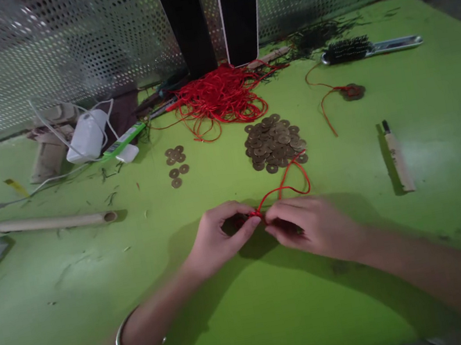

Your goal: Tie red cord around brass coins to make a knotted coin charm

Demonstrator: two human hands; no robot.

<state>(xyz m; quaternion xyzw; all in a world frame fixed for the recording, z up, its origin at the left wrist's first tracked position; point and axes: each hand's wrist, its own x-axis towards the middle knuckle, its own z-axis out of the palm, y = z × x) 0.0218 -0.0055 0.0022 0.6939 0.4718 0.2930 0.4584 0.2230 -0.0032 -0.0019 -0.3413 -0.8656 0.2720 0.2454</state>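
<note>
My left hand (226,233) pinches a red cord (288,188) between thumb and forefinger, where the cord forms a small knot. Close beside it, the fingertips of my right hand (305,222) are closed on the same work; the fingers partly hide what lies between them. From the knot the cord loops up and right to a heap of holed brass coins (272,142). A smaller group of such coins (175,156) lies to the left of the heap. Behind the coins is a tangled pile of red cord (222,97).
Two phones (191,29) lean against a perforated metal panel (111,39). On the right lie a hairbrush (373,47), coins tied with red cord (352,92) and a wooden-handled tool (398,159). To the left are a white charger (87,136), a green-and-white packet (124,141) and a bamboo tube (44,222).
</note>
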